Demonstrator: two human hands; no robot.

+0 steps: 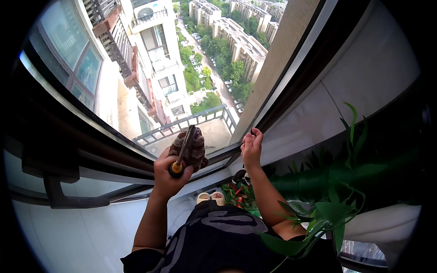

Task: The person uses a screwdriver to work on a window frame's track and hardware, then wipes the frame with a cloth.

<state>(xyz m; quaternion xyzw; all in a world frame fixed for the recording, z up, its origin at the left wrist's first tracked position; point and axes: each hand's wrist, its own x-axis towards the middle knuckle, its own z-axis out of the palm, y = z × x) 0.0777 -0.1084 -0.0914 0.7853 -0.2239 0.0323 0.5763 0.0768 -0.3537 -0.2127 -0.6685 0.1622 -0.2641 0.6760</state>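
Beyond the glass and frame, tall apartment blocks [241, 38] stand among green trees [221, 52], seen from high above; indoors, a pale tiled wall [378, 59] fills the right side, and a dark window frame [309, 63] runs down beside it; outside, below the window, lies a pale ledge [211, 129] with a dark railing [159, 133] along it; a green leafy plant [334, 211] reaches in at the lower right, near the right forearm; cream slippers [218, 198] are on the person's feet below; the left hand [170, 177] is closed round a screwdriver, together with a bunched brown patterned cloth; the right hand [251, 143] is raised just beside the window frame, its fingers curled narrow, and I cannot tell whether anything sits between them; the cloth [199, 152] bulges above the left fist, in front of the ledge in view; the screwdriver [184, 148] lies against the cloth, its yellow and black handle toward the person and its shaft pointing away.
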